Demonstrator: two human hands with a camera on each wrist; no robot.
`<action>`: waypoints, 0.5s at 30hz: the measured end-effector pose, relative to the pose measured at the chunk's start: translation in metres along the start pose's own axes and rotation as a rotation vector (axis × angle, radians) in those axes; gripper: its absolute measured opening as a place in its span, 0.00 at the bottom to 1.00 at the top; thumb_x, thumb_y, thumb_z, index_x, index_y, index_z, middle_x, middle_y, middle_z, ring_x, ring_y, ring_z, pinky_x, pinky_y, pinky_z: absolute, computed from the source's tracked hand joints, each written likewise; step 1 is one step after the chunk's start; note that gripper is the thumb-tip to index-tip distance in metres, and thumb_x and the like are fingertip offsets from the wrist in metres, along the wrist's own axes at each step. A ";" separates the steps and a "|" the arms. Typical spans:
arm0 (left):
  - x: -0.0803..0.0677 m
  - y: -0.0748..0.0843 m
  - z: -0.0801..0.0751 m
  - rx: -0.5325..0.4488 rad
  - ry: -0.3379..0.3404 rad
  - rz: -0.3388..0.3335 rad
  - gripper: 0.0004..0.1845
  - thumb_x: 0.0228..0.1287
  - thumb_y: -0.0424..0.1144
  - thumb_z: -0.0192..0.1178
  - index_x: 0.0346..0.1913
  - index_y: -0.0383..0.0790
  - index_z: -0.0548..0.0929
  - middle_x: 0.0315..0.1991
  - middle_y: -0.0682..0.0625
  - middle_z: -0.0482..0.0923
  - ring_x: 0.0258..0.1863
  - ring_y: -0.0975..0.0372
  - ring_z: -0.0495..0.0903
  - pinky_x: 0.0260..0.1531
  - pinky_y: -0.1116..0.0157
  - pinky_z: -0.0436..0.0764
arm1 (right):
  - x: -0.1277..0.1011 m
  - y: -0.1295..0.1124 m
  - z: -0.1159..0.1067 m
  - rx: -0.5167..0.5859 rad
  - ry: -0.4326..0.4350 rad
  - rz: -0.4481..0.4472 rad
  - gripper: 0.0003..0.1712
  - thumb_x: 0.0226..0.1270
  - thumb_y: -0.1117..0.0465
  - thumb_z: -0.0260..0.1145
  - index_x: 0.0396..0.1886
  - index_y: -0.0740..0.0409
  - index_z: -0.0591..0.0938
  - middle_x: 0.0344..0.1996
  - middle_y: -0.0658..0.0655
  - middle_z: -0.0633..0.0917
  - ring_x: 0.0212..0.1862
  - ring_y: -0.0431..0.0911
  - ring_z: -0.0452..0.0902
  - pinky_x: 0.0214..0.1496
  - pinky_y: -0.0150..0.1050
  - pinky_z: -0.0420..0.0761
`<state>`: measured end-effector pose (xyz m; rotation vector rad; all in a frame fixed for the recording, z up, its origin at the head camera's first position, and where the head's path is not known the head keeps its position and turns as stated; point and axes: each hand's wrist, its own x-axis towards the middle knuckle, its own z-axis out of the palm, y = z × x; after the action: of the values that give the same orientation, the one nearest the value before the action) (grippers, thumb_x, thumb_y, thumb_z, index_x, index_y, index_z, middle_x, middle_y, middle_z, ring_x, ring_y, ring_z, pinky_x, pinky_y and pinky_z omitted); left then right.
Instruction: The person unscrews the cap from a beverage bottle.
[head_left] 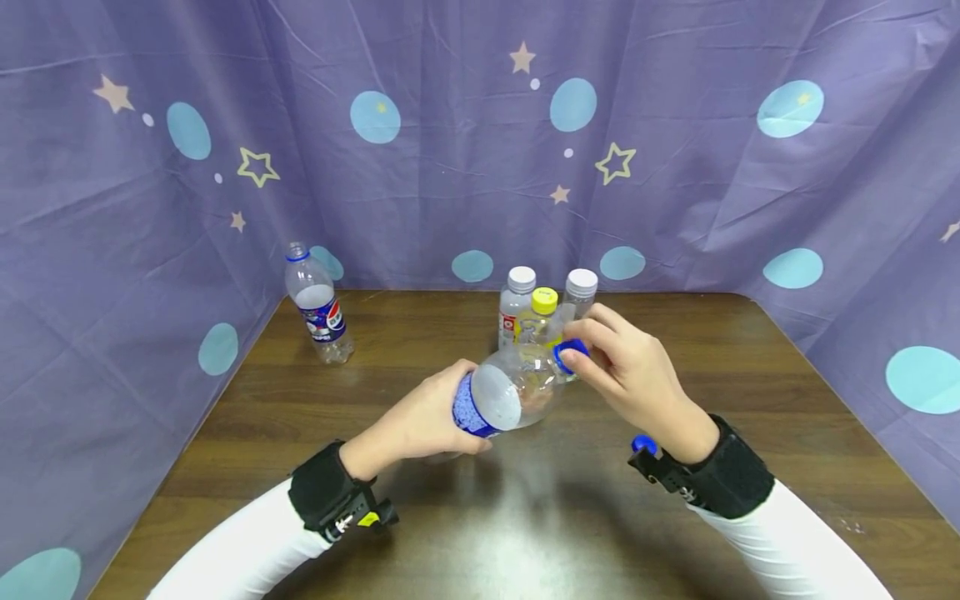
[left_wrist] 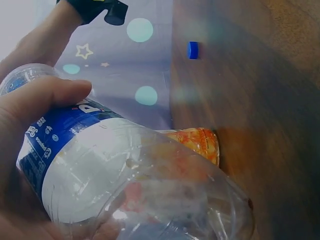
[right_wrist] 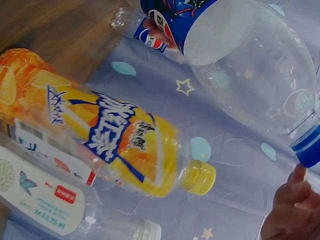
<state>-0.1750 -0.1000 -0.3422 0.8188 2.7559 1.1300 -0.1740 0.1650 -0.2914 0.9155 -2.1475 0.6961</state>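
My left hand point(head_left: 429, 414) grips a large clear plastic bottle point(head_left: 517, 387) around its blue label, holding it tilted over the table with its neck toward the right. At the neck, my right hand point(head_left: 639, 367) pinches a blue cap point(head_left: 572, 354) between thumb and fingers. The right wrist view shows this cap point(right_wrist: 307, 147) on the mouth of the bottle point(right_wrist: 255, 70), with fingertips right at its edge. In the left wrist view my thumb point(left_wrist: 60, 92) lies across the bottle's label.
Behind the held bottle stand a yellow-capped iced tea bottle point(right_wrist: 115, 130) and two white-capped bottles, one with a butterfly label point(right_wrist: 45, 192). An uncapped Pepsi bottle point(head_left: 322, 312) stands at the back left. A loose blue cap point(left_wrist: 193, 50) lies on the wooden table point(head_left: 420, 333); a purple curtain point(head_left: 450, 192) hangs behind.
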 end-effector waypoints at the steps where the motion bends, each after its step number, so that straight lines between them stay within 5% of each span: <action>1: 0.000 0.000 0.000 0.000 0.000 0.000 0.43 0.33 0.42 0.80 0.58 0.40 0.70 0.48 0.49 0.79 0.47 0.58 0.79 0.50 0.57 0.78 | 0.001 -0.001 0.000 -0.012 0.001 0.020 0.20 0.71 0.41 0.56 0.37 0.52 0.80 0.26 0.48 0.72 0.23 0.34 0.62 0.23 0.27 0.60; 8: -0.003 0.002 0.000 0.008 0.007 0.003 0.43 0.33 0.43 0.80 0.57 0.39 0.70 0.48 0.48 0.79 0.47 0.58 0.79 0.50 0.57 0.78 | 0.005 -0.007 -0.002 -0.115 -0.086 0.231 0.13 0.62 0.51 0.67 0.28 0.49 0.72 0.14 0.43 0.65 0.18 0.36 0.60 0.20 0.32 0.58; 15: -0.002 0.001 -0.001 0.023 0.011 0.013 0.43 0.33 0.43 0.80 0.57 0.38 0.70 0.47 0.48 0.79 0.46 0.58 0.79 0.49 0.57 0.79 | 0.003 -0.007 -0.003 -0.082 -0.107 0.208 0.09 0.61 0.56 0.68 0.31 0.51 0.74 0.15 0.43 0.65 0.18 0.35 0.60 0.20 0.31 0.58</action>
<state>-0.1729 -0.1012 -0.3412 0.8361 2.7816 1.1097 -0.1693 0.1613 -0.2858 0.7073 -2.3712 0.6669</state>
